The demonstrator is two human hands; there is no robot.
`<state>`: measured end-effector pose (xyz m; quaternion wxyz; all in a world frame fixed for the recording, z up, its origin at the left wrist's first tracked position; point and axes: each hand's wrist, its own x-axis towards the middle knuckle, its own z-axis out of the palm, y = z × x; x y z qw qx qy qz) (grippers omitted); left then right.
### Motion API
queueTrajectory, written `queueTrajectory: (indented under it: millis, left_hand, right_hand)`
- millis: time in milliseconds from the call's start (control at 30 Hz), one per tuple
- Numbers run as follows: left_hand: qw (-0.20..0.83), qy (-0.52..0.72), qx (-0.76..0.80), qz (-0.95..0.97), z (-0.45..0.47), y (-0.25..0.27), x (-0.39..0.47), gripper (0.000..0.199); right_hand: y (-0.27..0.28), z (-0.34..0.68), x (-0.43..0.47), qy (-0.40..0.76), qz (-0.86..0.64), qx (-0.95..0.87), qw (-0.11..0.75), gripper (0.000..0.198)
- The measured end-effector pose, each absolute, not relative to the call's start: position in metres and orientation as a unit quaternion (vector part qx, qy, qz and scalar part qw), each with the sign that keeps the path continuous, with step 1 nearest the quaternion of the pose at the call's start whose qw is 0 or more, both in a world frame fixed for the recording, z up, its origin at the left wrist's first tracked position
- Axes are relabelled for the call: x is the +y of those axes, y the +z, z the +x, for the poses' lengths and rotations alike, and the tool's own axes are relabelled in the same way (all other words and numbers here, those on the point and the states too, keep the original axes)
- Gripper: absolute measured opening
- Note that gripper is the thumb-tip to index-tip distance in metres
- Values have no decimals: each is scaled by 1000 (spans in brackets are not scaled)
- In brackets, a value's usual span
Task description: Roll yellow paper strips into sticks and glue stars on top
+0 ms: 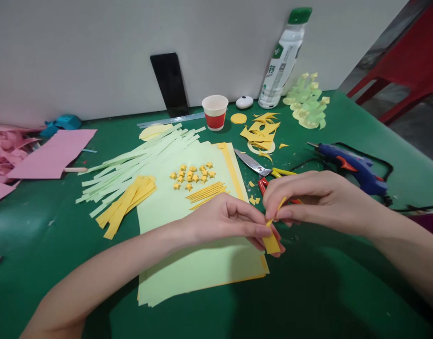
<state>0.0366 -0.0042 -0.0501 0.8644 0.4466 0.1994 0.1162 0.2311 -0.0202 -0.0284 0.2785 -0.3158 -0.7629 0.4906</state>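
Access beyond right hand (315,200): obstructed.
Scissors (253,164) and glue gun (356,167) lie beyond; passage available over near-right green tabletop (329,301).

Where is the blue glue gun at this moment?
The glue gun lies toward the head view's right side, beyond the right hand, right of the scissors.

I can make out no readable wording from my head view. The only printing I find is on the tall, slim white plastic bottle with a green screw cap (284,59): its white wrap-around label (289,51) carries a solid green patch (278,51), green character-like marks (271,70) and fine grey lines, all too small and blurred for me to decipher.
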Motion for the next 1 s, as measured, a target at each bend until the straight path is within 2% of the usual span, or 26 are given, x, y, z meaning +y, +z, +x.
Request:
queueTrajectory:
  millis: [67, 167, 233, 300, 400, 600, 700, 833, 1000]
  left_hand:
    - [843, 159, 229, 460, 38, -53, -5, 5]
    - [779, 294, 242, 499, 40, -57, -4, 9]
    - [729, 379, 247, 513, 40, -60, -3, 12]
    - [698, 412, 256, 527, 40, -64, -3, 13]
    - [683, 413, 252, 547, 40, -67, -4, 13]
    - [701, 417, 243, 525, 43, -68, -9, 6]
    - [726, 410, 229, 503, 42, -67, -8, 4]
    - [741, 386, 195, 514, 39, -64, -5, 6]
    - [637, 414, 187, 623, 33, -57, -3, 15]
  right_hand:
    - [-29, 232, -21, 494, -349, -741, 290, 9]
    - [-28, 231, -23, 475, -430, -696, 323, 19]
    - [-28, 228, -23, 456, -454, -702, 305, 23]
    - [-28, 223, -24, 430, -447, -742, 256, 20]
    - [-29, 214, -29, 385, -410, -797, 222, 11]
    - [-34, 202, -40, 284, -395, -816, 312, 17]
    - [-34, 201, -43, 251, -387, -824, 329, 23]
    - [-31, 201, -45, 269, -388, -819, 327, 24]
    - [-26, 203, -48, 359, -410, -778, 311, 25]
